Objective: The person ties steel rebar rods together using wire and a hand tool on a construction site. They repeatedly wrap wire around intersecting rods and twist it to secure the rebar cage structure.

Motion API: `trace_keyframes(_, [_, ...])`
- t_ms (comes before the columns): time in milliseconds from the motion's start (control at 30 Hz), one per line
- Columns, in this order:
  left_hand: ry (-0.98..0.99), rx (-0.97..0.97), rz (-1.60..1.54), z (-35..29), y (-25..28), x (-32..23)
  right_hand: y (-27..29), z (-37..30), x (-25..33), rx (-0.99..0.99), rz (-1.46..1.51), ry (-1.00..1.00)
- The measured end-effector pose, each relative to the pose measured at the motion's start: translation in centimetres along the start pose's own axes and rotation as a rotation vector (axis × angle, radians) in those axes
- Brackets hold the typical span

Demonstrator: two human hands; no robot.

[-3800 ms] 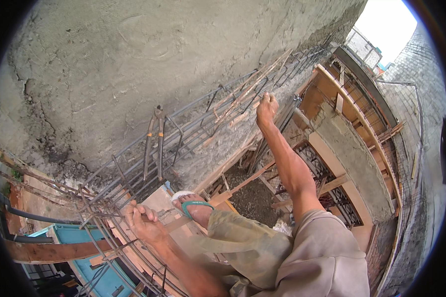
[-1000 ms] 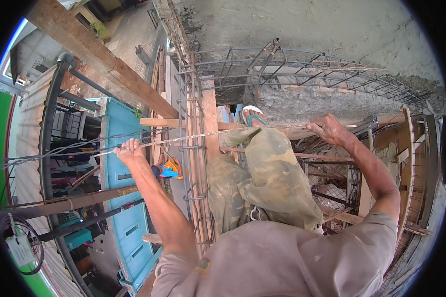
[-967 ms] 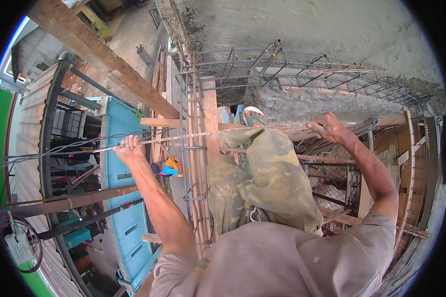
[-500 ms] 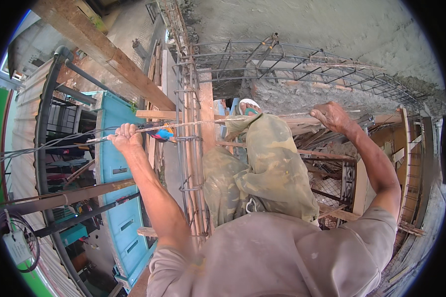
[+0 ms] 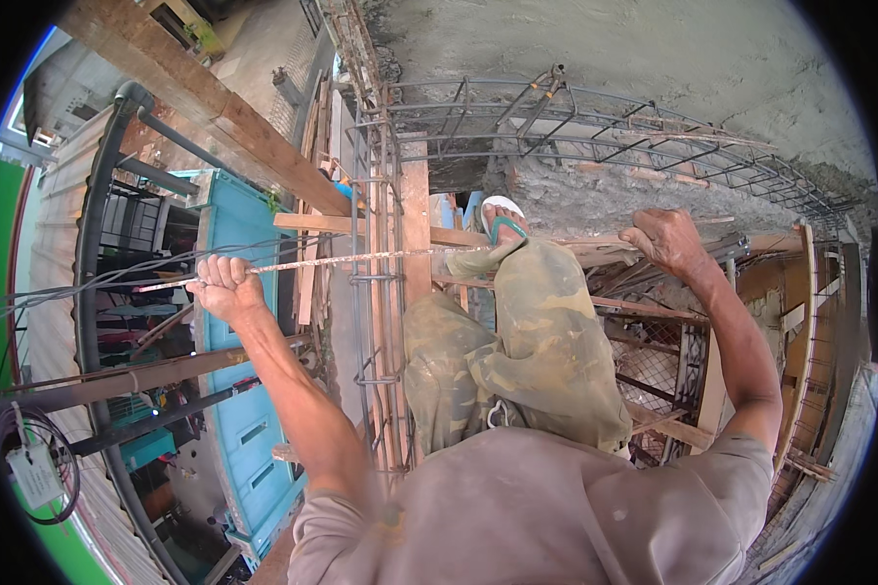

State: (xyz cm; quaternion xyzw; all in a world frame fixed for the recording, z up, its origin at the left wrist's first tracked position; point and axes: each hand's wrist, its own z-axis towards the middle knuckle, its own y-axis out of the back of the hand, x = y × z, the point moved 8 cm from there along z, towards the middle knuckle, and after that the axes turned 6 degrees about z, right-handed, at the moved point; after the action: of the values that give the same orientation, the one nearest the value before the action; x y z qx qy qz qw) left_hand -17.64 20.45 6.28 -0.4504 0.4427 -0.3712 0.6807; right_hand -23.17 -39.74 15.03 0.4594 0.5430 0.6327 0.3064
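A long, thin, rusty-looking rebar rod stretches crosswise in front of me, above my camouflage-patterned knees. My left hand is closed around it near its left end, and a short tip sticks out past the fist. At the other side, my right hand has its fingers curled on the rod, with the thumb pointing inward along it. The rod passes over a vertical-running rebar cage and close to my foot in a white and green flip-flop.
A second rebar cage curves along rough wet-looking concrete. Black cables cross at the left, before a light-blue panel and metal roofing. A slanting timber beam stands at upper left. Gaps open below me on both sides.
My left hand has moved left and slightly down with the rod, which now slants more. The right hand has shifted slightly right and down. A blue and orange patch below has moved up in view.
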Motion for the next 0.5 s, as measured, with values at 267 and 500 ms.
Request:
trace_keyframes(267, [0.014,-0.285,0.029,-1.5,2.1,-0.1,-1.4,-0.4,-0.3,0.002,0.037,-0.057])
trace_keyframes(500, [-0.036,-0.284,0.070,-2.4,3.7,-0.5,-4.1,-1.8,-0.9,0.042,0.234,-0.167])
